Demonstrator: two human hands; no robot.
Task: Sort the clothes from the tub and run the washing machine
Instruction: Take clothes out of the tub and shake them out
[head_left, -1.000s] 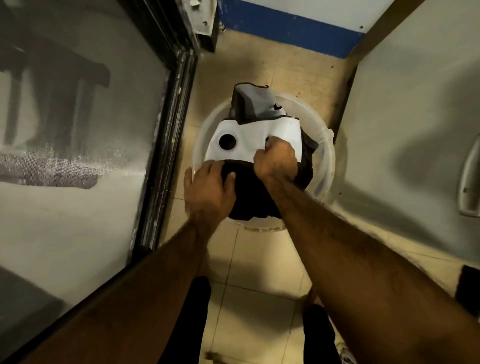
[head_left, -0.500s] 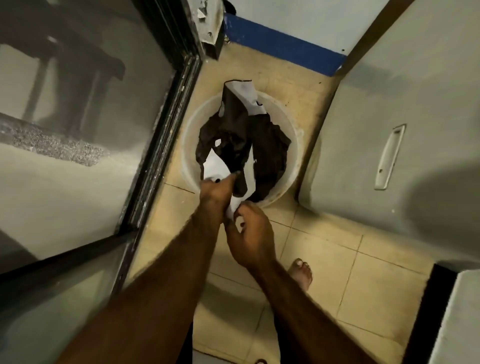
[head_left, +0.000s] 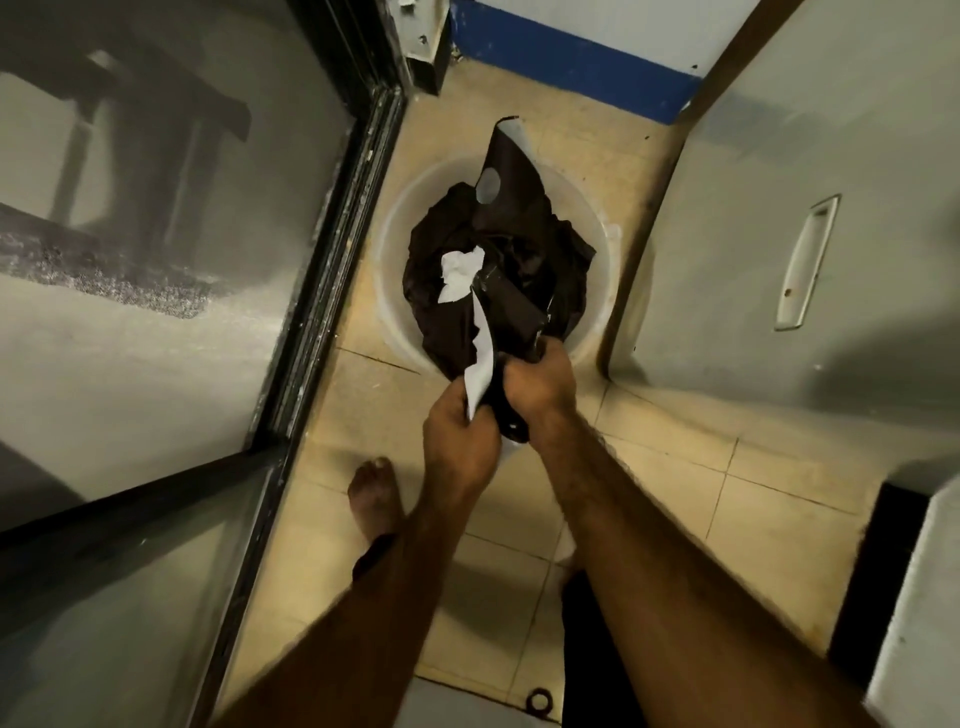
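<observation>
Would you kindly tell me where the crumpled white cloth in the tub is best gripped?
Pinch the crumpled white cloth at its bunched upper part, coming straight down from above: it lies exposed on top of the dark clothes in the tub. The left hand and right hand both grip the black-and-white garment, so one would need freeing first.

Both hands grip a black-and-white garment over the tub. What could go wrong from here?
1. The garment, gripped by the left hand and right hand, trails into the dark pile. Pulling may drag other clothes over the tub rim onto the floor.
2. Slack cloth could drop near the bare foot and get stepped on.
</observation>
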